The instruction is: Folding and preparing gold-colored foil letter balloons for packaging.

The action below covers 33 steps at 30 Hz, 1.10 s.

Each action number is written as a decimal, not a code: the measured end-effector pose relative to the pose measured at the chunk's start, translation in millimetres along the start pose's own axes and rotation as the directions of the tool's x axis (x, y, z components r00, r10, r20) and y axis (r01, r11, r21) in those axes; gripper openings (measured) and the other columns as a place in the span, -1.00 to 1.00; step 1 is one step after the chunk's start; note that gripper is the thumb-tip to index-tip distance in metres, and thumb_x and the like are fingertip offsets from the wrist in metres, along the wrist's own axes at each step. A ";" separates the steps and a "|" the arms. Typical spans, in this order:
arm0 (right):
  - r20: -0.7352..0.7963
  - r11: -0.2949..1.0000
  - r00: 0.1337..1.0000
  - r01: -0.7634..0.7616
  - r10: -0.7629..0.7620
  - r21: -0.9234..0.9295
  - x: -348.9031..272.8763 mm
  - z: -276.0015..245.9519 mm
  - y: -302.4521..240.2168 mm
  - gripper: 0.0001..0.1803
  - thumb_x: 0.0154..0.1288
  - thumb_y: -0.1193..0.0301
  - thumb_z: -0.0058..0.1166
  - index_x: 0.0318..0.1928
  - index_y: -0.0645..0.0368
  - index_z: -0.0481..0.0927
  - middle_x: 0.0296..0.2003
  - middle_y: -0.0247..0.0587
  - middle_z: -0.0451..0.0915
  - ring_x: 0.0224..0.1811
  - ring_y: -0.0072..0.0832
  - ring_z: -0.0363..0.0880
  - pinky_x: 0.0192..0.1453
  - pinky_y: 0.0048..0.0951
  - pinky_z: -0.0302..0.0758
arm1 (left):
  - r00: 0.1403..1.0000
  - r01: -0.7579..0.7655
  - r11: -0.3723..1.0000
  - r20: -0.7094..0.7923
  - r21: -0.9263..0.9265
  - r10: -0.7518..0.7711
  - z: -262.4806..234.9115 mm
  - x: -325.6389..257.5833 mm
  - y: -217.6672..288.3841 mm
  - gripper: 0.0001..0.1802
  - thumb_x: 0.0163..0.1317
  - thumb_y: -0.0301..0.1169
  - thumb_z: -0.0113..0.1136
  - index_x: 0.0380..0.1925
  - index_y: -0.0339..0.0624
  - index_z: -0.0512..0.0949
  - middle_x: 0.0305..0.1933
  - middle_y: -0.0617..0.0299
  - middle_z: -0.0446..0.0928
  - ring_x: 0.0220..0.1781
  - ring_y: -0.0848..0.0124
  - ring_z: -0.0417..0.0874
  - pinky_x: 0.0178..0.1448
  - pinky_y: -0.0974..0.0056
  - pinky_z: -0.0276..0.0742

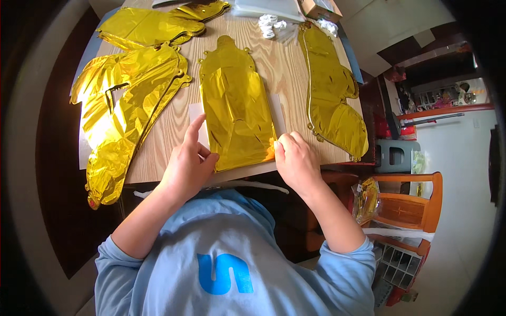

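A flat gold foil balloon (234,100) lies lengthwise before me, its narrow rounded end pointing away and small round tabs along its far sides. My left hand (188,158) rests at its near left corner, index finger stretched along the left edge and thumb low by the corner. At the near right corner my right hand (298,160) has its fingers closed in a pinch on the foil edge, where an orange glint shows. Under the foil, a pale sheet (196,111) sticks out on both sides.
More flat gold foil balloons lie to the left (139,89), far left (150,26) and right (329,79) on the wooden table (279,68). Crumpled white pieces (269,25), clear plastic (269,8) and a cardboard box (319,9) sit at the back. A wooden chair (403,205) stands right.
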State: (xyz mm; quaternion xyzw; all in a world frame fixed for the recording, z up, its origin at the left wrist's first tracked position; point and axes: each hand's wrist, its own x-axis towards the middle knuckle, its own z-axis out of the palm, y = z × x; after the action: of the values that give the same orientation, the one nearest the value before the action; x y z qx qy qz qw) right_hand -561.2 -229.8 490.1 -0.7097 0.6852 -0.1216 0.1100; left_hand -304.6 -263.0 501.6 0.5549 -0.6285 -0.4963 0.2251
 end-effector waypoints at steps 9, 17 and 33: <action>-0.149 0.985 0.982 0.096 -0.117 -0.140 -5.1 18.6 0.8 -0.83 0.39 0.36 0.14 -0.27 0.17 0.48 -0.30 -0.07 0.49 -0.26 -0.08 0.59 -0.10 -0.03 0.50 | 0.999 -0.041 0.996 -0.025 0.085 0.044 2.3 2.2 -3.2 -0.08 0.23 -0.56 0.26 0.57 -0.13 0.05 -0.45 0.07 0.67 -0.46 0.35 0.70 -0.28 0.25 0.62; -0.246 0.985 0.962 0.084 -0.119 -0.149 -8.0 25.6 1.1 -0.78 0.37 0.32 0.20 -0.30 0.14 0.46 -0.30 -0.08 0.47 -0.28 -0.10 0.55 -0.12 -0.04 0.47 | 0.999 -0.038 0.995 -0.033 0.095 0.041 3.7 3.0 -3.3 -0.09 0.23 -0.55 0.26 0.56 -0.10 0.08 -0.45 0.06 0.67 -0.46 0.34 0.68 -0.25 0.25 0.61; -0.170 0.949 0.978 -0.067 0.124 0.308 -3.5 21.8 10.4 -0.79 0.25 0.33 0.37 -0.37 0.15 0.61 -0.41 -0.14 0.59 -0.33 -0.08 0.60 -0.19 -0.04 0.47 | 0.996 0.082 0.996 -0.031 -0.022 -0.082 -1.6 2.2 9.7 -0.11 0.25 -0.58 0.29 0.55 -0.19 0.11 -0.42 0.18 0.67 -0.48 0.48 0.69 -0.32 0.36 0.57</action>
State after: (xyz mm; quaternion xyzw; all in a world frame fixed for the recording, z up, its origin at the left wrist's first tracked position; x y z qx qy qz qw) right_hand -564.1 -226.9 466.1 -0.6358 0.6998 -0.2851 0.1574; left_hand -308.5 -266.7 510.1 0.5856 -0.5964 -0.5028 0.2203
